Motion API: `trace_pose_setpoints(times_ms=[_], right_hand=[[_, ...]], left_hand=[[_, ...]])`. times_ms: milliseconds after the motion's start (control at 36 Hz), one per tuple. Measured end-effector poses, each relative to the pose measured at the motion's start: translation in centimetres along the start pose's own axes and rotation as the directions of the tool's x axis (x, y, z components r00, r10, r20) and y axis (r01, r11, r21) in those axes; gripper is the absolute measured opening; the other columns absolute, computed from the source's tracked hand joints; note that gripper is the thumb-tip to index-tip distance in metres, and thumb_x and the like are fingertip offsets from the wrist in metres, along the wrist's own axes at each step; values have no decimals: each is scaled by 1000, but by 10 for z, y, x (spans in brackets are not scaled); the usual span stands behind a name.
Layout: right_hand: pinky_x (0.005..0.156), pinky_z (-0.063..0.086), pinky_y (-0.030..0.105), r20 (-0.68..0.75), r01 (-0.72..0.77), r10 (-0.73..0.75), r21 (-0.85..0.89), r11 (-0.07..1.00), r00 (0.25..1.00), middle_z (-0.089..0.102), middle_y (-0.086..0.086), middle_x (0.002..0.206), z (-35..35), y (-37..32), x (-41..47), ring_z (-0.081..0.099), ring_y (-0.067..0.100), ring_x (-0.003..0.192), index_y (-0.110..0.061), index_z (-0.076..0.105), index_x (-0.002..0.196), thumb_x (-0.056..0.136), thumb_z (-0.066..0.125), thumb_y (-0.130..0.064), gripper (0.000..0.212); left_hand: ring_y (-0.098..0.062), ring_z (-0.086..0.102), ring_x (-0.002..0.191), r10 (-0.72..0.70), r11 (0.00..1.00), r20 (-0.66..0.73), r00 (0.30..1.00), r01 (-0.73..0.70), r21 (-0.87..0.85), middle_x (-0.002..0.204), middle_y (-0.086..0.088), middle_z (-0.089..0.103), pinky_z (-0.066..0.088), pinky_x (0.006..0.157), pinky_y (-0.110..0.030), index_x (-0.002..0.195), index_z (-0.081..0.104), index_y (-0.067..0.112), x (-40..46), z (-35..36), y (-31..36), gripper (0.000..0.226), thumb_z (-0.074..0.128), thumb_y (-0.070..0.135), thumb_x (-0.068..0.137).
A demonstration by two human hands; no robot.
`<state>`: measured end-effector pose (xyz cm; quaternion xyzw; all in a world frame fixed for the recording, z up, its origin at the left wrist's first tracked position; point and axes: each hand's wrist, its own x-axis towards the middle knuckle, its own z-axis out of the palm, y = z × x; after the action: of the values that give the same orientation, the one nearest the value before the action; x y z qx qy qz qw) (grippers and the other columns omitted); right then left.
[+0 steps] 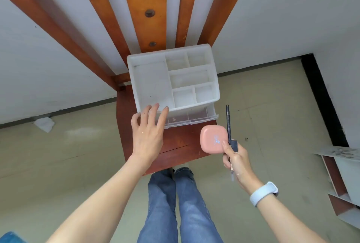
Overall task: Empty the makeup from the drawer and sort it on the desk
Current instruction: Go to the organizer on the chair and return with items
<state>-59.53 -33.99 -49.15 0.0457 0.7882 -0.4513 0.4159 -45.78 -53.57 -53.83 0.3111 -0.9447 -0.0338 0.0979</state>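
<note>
At the front edge of a red-brown wooden chair seat (175, 145), the left hand (149, 133) spreads open fingers over a white plastic compartment organiser (173, 79), seemingly steadying it above its clear, part-open drawer (191, 118), while the right hand (236, 158) grips a rounded pink plastic compact (213, 138) and a slim black makeup pencil (228, 121), apparently carrying them off for sorting.

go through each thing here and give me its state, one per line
drawer: pulled open
organizer top compartments: look empty
pink compact: closed, held in right hand
black pencil: held upright in the same hand
left hand: fingers spread at the organizer's front edge
</note>
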Motion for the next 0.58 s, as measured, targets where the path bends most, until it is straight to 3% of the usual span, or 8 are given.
trace_pose_setpoints(times_ms=[83, 222, 333, 417, 472, 528, 556, 583], right_hand=[[38, 18, 20, -20, 1, 0, 33, 999, 1000, 28, -4, 36, 0, -3, 3, 22, 9, 33, -5, 45, 80, 94, 50, -17, 19], [38, 17, 20, -37, -15, 19, 97, 995, 999, 26, -3, 36, -1, -5, 3, 20, 10, 33, -5, 45, 88, 95, 50, -18, 16], [38, 17, 20, -37, -10, 15, 129, 992, 999, 26, -4, 37, -2, -9, -1, 21, 9, 34, -5, 46, 90, 95, 51, -19, 15], [40, 16, 21, -30, 5, -1, 151, 989, 1000, 27, -6, 39, -3, -14, -7, 20, 9, 35, -6, 46, 90, 95, 51, -18, 14], [40, 16, 22, -24, 17, -13, 159, 987, 1000, 27, -8, 40, -2, -18, -13, 20, 8, 36, -6, 46, 90, 95, 51, -18, 14], [41, 17, 21, -18, 28, -26, 164, 986, 999, 29, -10, 40, 0, -25, -20, 20, 8, 37, -7, 45, 88, 95, 51, -18, 15], [41, 17, 21, -13, 36, -35, 165, 986, 999, 30, -11, 40, 1, -29, -25, 21, 8, 38, -6, 45, 86, 94, 52, -18, 16], [41, 18, 20, -5, 45, -44, 168, 985, 999, 32, -13, 39, 3, -34, -31, 21, 7, 38, -6, 45, 83, 94, 52, -18, 17]], left_hand=[[-29, 56, 89, 53, 997, 18, 998, -54, 51, 99, -9, 62, 32, 85, -41, 109, 59, 9, 10, 2, -6, 54, 59, -11, 59], [-27, 53, 62, 15, 995, 66, 998, -21, 94, 74, -6, 60, 27, 68, -34, 80, 62, 10, 34, 4, -11, 29, 65, -9, 59], [-28, 49, 61, -42, 994, 94, 995, 33, 101, 69, -6, 56, 27, 63, -34, 76, 59, 9, 40, 3, -5, 29, 66, -9, 54], [-31, 54, 76, -94, 994, 127, 987, 86, 67, 84, -10, 59, 35, 70, -38, 88, 62, 8, 37, -2, 3, 37, 71, -5, 55], [-33, 56, 92, -97, 995, 159, 982, 102, -19, 100, -11, 61, 37, 80, -44, 100, 62, 9, 33, -12, 11, 39, 73, 4, 63], [-29, 56, 101, -113, 958, 245, 963, 172, -232, 110, -9, 60, 37, 87, -44, 108, 61, 11, 29, -33, 25, 33, 69, 16, 77], [-23, 56, 103, -139, 879, 351, 926, 279, -386, 113, -4, 60, 39, 90, -41, 112, 60, 13, 27, -46, 31, 31, 65, 24, 84], [-16, 57, 103, -164, 734, 488, 858, 436, -521, 114, 0, 61, 42, 91, -34, 115, 59, 15, 27, -60, 38, 32, 60, 32, 88]])
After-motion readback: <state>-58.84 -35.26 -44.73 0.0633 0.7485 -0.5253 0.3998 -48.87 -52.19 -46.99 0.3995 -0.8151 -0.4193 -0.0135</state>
